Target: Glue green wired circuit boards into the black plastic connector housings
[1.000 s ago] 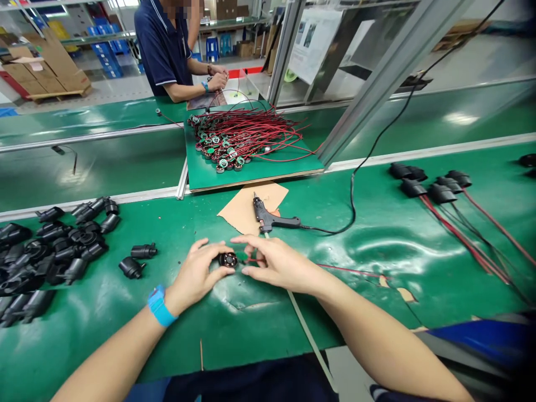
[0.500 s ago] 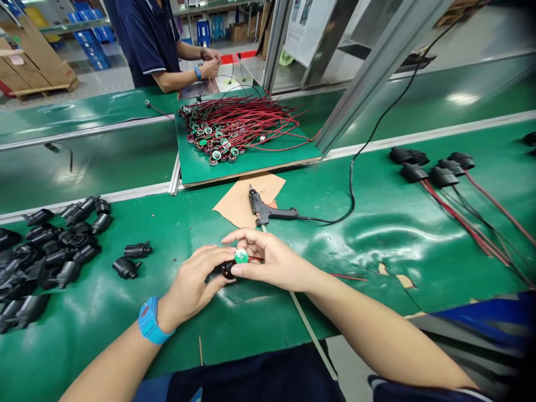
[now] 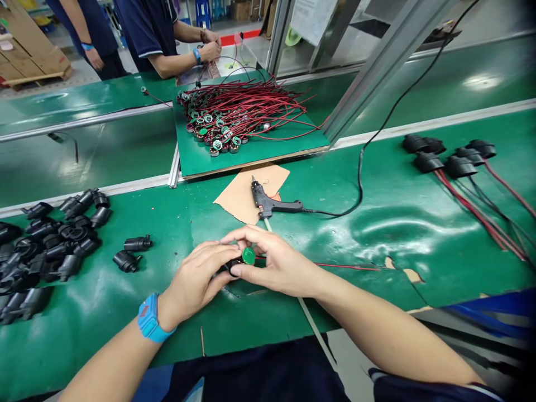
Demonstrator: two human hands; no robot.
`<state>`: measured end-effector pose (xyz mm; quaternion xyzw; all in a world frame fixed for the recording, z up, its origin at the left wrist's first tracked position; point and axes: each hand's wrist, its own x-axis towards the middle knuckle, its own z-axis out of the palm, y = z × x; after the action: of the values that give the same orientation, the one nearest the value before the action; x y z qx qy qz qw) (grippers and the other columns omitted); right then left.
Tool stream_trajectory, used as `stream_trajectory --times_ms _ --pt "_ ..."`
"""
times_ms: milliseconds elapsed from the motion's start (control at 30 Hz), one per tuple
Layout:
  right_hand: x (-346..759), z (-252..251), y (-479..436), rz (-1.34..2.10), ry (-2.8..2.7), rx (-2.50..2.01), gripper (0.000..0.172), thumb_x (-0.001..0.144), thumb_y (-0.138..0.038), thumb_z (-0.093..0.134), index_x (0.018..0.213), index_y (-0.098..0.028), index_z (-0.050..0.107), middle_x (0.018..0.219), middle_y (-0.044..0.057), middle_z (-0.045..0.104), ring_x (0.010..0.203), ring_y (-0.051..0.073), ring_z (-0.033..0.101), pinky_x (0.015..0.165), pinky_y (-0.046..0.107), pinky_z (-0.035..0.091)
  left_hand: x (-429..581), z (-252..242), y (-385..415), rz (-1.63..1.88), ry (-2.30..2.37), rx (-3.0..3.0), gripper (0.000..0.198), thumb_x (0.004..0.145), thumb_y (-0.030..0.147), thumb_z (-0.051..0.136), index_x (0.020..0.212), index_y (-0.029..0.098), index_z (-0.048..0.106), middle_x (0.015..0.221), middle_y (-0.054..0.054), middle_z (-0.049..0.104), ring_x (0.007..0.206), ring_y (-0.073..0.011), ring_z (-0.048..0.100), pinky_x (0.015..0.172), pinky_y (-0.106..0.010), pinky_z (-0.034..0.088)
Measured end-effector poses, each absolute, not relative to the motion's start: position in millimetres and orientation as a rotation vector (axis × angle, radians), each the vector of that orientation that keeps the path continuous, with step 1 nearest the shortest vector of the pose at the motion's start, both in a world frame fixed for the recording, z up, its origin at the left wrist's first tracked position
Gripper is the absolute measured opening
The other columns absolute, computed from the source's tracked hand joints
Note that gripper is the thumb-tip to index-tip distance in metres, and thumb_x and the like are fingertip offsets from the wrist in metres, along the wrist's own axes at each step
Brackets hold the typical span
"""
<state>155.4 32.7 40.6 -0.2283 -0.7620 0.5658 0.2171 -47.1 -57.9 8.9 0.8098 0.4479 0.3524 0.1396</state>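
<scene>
Low over the green bench, my left hand (image 3: 201,273) is closed around a black plastic housing (image 3: 233,264), mostly covered by the fingers. My right hand (image 3: 270,259) pinches a small round green circuit board (image 3: 248,255) at the housing's open end. Whether the board touches the housing I cannot tell. Red wire (image 3: 343,266) trails from the right hand across the bench. Just beyond my hands, a black glue gun (image 3: 276,205) lies on a piece of cardboard (image 3: 234,198), with a pale glue stick (image 3: 310,318) running under my right wrist.
Black housings (image 3: 62,240) are heaped at the left, with two loose ones (image 3: 127,261) nearer. A raised green board (image 3: 251,159) bears many wired parts (image 3: 234,120). Wired black housings (image 3: 458,164) lie at the right. A metal post (image 3: 377,72) and glue-gun cable (image 3: 360,173) rise beyond. Co-workers (image 3: 146,33) stand behind.
The green board in my right hand has turned, showing a plainer green face. My hands stay together around the housing. The view has shifted slightly, and a second co-worker appears at the upper left.
</scene>
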Motion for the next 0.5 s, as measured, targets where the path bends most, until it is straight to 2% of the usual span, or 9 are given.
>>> stream_trajectory --times_ms 100,200,300,400,500 --pt "155.6 39.2 32.8 1.539 -2.116 -0.613 0.046 0.081 -0.03 0.084 0.122 -0.022 0.064 0.101 0.001 0.062 0.093 0.015 0.058 0.075 0.027 0.046 -47.5 9.0 -57.5 1.011 1.273 2.348 0.031 0.101 0.022 0.059 0.132 0.017 0.058 0.123 -0.011 0.075 0.121 -0.0203 0.068 0.11 -0.036 0.051" --pt "155.0 36.0 32.3 1.612 -2.064 -0.632 0.037 0.087 -0.029 0.077 0.121 -0.022 0.065 0.1 0.001 0.06 0.092 0.015 0.057 0.074 0.027 0.045 -47.6 9.9 -56.7 1.023 1.266 2.349 0.031 0.101 0.024 0.06 0.131 0.017 0.059 0.122 -0.011 0.075 0.122 -0.0197 0.068 0.11 -0.035 0.051" --pt "154.5 33.5 32.0 1.705 -2.028 -0.631 0.035 0.09 -0.03 0.073 0.123 -0.022 0.064 0.103 0.001 0.059 0.094 0.016 0.056 0.076 0.029 0.046 -48.0 11.0 -56.5 1.025 1.275 2.346 0.03 0.101 0.025 0.06 0.13 0.017 0.059 0.121 -0.011 0.075 0.122 -0.0201 0.068 0.109 -0.035 0.052" --pt "154.6 32.5 32.0 1.746 -2.034 -0.613 0.036 0.089 -0.024 0.069 0.125 -0.022 0.062 0.103 0.001 0.056 0.096 0.017 0.055 0.078 0.03 0.047 -48.9 11.5 -57.1 1.018 1.278 2.329 0.031 0.1 0.026 0.062 0.13 0.018 0.059 0.119 -0.01 0.076 0.12 -0.0206 0.069 0.107 -0.036 0.054" --pt "155.1 32.5 31.7 1.762 -2.027 -0.643 0.037 0.088 -0.02 0.066 0.125 -0.022 0.062 0.097 0.0 0.052 0.091 0.015 0.055 0.073 0.029 0.046 -49.8 11.7 -57.7 1.011 1.257 2.301 0.033 0.1 0.027 0.063 0.131 0.019 0.059 0.119 -0.01 0.076 0.12 -0.0214 0.068 0.104 -0.036 0.056"
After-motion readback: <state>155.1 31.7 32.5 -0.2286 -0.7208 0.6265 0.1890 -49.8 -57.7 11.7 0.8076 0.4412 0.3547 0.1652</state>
